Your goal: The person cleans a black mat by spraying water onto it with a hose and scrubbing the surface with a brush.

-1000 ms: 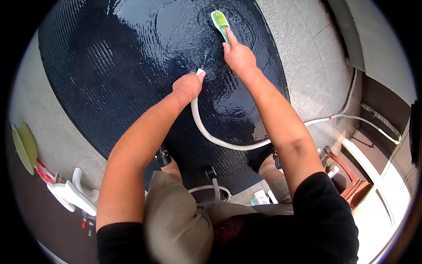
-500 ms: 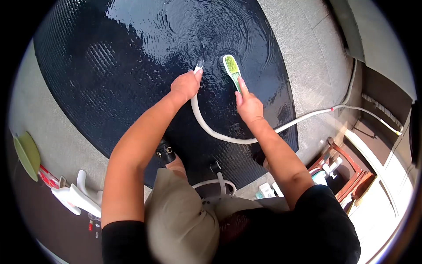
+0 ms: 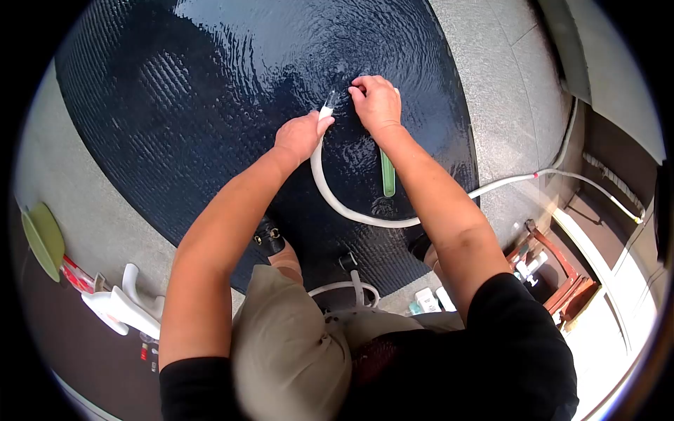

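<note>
My left hand point(image 3: 300, 136) is closed round the white hose point(image 3: 330, 203) close to its tip, where clear water runs out over the wet dark mat point(image 3: 189, 140). Just right of the hose tip is my right hand point(image 3: 377, 105), its thumb and forefinger curved towards the water. A scrub brush lies under that hand. Its green handle point(image 3: 388, 175) sticks out below my wrist, while the hand covers nearly all of the brush head, so the bristles are hidden and the exact grip is partly unseen.
The hose runs right beneath my right forearm and across the grey paving point(image 3: 495, 84) to the wall. A green basin point(image 3: 43, 242) and white pipe pieces point(image 3: 126, 312) sit at left. White bottles point(image 3: 427, 300) stand near my legs, beside a reddish wooden frame point(image 3: 562, 274).
My right hand has moved up and slid from the brush's handle to its head, towards the water. The green bristles were visible before and are now covered. My left hand still grips the hose.
</note>
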The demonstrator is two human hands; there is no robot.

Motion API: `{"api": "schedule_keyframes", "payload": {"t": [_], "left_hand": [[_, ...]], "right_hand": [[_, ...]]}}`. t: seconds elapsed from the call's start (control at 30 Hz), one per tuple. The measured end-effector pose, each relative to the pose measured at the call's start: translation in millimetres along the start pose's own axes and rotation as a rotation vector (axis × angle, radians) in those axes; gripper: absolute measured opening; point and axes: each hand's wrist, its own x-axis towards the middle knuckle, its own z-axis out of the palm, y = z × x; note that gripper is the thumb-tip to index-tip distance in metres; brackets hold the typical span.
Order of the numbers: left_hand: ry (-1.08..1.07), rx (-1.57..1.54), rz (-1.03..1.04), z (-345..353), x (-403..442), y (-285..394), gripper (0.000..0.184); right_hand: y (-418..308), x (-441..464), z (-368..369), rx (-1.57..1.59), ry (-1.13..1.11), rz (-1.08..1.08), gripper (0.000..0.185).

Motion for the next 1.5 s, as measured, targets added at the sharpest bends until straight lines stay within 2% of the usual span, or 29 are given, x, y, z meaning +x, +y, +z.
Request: {"api": "schedule_keyframes", "payload": {"t": [0.17, 0.23, 0.37, 0.4, 0.47, 0.5, 0.57, 0.6, 0.63, 0.77, 0.87, 0.9, 0.97, 1.0, 1.1, 1.17, 1.2, 1.23, 1.3, 1.37, 1.4, 1.5], "left_hand": [[0.001, -0.007, 0.014, -1.5, -1.4, -2.0, 0.052], [-0.001, -0.01, 0.01, -4.1, -2.0, 0.4, 0.052], [-0.015, -0.018, -0.011, -5.5, -1.5, 3.0, 0.053], [-0.005, -0.022, -0.011, -5.8, -1.7, 3.4, 0.053], [-0.016, -0.015, -0.021, -5.9, -2.4, 2.8, 0.053], [-0.031, -0.005, -0.021, -7.0, -1.8, 4.3, 0.053], [-0.031, 0.005, -0.035, -8.3, -3.4, 6.3, 0.053], [-0.027, 0.016, -0.04, -9.1, -3.0, 7.6, 0.053], [-0.033, 0.013, -0.04, -6.6, -4.1, 6.5, 0.053], [0.008, -0.033, -0.013, -5.4, -2.1, 5.1, 0.052], [-0.019, -0.001, -0.039, -7.6, -3.5, 6.2, 0.053], [-0.031, -0.04, -0.056, 0.5, 4.4, 0.4, 0.054], [-0.004, -0.01, -0.028, -1.0, 0.7, 0.3, 0.054], [0.002, -0.017, -0.022, -0.8, 1.1, 0.9, 0.054], [0.017, 0.018, -0.04, 1.1, 2.2, 0.9, 0.053], [-0.006, 0.014, -0.046, -4.1, -1.1, 5.7, 0.053], [0.001, 0.006, -0.04, -2.4, 1.4, 8.0, 0.053], [0.009, -0.003, -0.054, -1.8, -0.1, 5.3, 0.053], [0.018, 0.003, -0.038, 0.4, -0.4, 2.9, 0.053], [0.033, 0.005, -0.024, 1.1, -1.6, 2.1, 0.052], [-0.001, -0.025, -0.047, -2.0, -2.9, 4.1, 0.052], [-0.06, -0.121, -0.008, -5.7, -8.0, 20.6, 0.049]], "right_hand": [[1.6, 2.7, 14.7, 0.008, -0.05, 0.074, 0.011], [-0.2, 7.7, 11.2, -0.174, -0.023, -0.075, 0.01], [-6.6, 15.8, 12.2, -0.403, -0.12, -0.216, 0.013], [-5.5, 17.5, 13.3, -0.403, -0.12, -0.216, 0.013], [-4.7, 20.9, 17.1, -0.309, -0.181, -0.041, 0.015], [-1.5, 25.8, 11.4, -0.309, -0.181, -0.041, 0.015], [6.2, 34.7, -5.2, 0.175, -0.423, 0.265, 0.019], [8.2, 34.8, -7.7, 0.142, -0.421, 0.202, 0.023], [24.8, 39.0, -10.5, 0.704, -0.497, 0.591, 0.022], [67.6, 42.1, -50.8, 0.867, -0.42, 0.733, 0.015], [106.2, 59.0, -89.2, 0.911, -0.126, 0.831, 0.015], [132.7, 68.5, -112.9, 0.903, 0.061, 0.866, 0.015], [161.7, 72.3, -116.9, 0.799, 0.045, 0.796, 0.029], [159.8, 71.3, -124.4, 0.796, 0.054, 0.797, 0.029], [137.0, 66.8, -134.2, 0.537, 0.044, 0.731, 0.06], [151.8, 66.4, -123.1, 0.627, 0.033, 0.801, 0.048], [149.0, 62.9, -118.1, 0.733, 0.012, 0.931, 0.036], [152.1, 62.1, -114.9, 0.736, 0.041, 0.927, 0.024], [148.8, 51.8, -97.7, 1.269, 0.012, 1.005, 0.021], [140.3, 44.3, -92.5, 1.438, 0.03, 0.88, 0.022], [137.7, 38.2, -86.0, 1.7, -0.023, 0.843, 0.025], [131.7, 34.0, -74.2, 1.82, -0.005, 0.844, 0.024]]}}
